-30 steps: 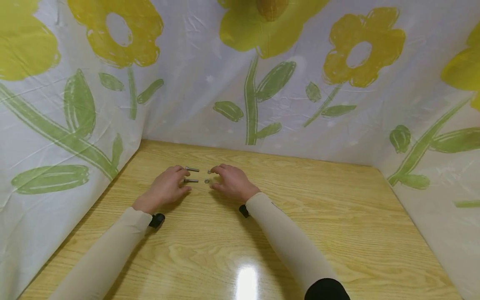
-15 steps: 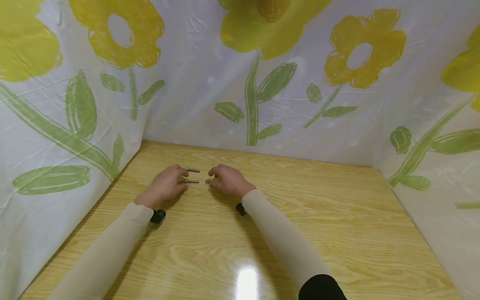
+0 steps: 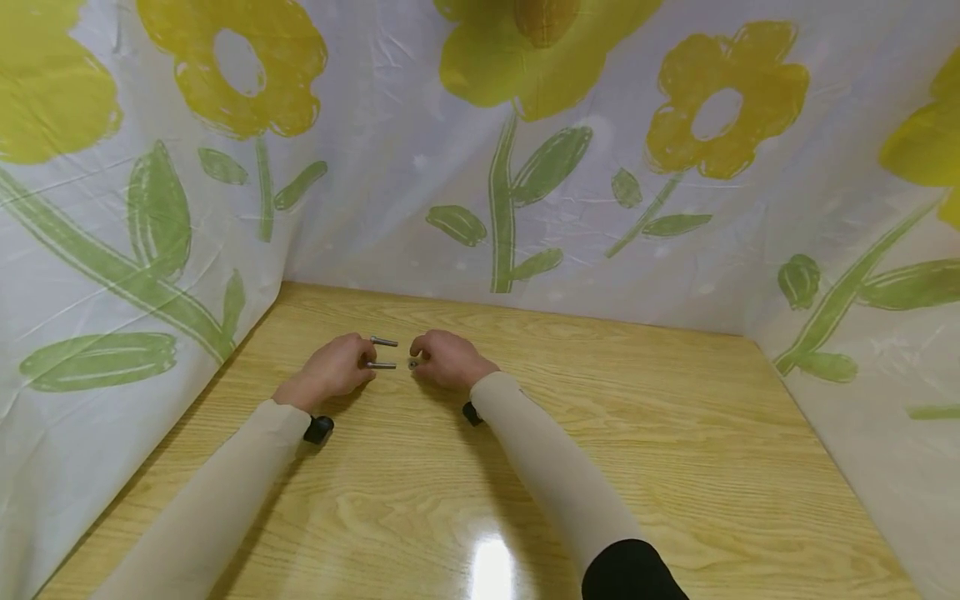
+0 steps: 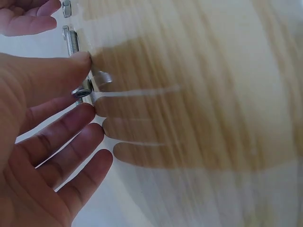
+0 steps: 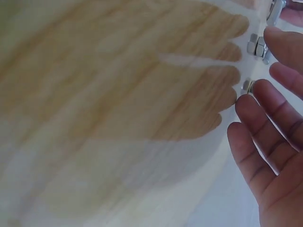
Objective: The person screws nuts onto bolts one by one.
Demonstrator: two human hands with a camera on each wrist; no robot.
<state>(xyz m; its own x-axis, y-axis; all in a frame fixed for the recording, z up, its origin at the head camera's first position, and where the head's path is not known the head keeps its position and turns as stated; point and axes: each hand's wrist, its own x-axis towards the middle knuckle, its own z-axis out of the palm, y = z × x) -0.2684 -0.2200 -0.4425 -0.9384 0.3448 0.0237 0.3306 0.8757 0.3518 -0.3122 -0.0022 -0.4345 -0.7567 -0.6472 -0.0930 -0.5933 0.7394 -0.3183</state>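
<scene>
My left hand is low over the table, thumb and index finger on either side of the head of the near metal bolt. In the left wrist view its thumb crosses in front of the bolt's shaft, with the bolt head showing just below. The far bolt lies parallel, close to the left fingertips. My right hand hovers around the near hex nut; in the right wrist view the thumb tip is right at this nut. A second nut sits by the other fingers, hidden in the head view.
A glossy wood-grain table spreads to the right and front. Floral cloth hangs along the back and both sides. Black wrist cameras sit under the cuffs.
My right hand has moved left, closer to the near bolt's end, and now covers the far nut. The left thumb and fingers have drawn closer around the near bolt's head. Bolts stay put.
</scene>
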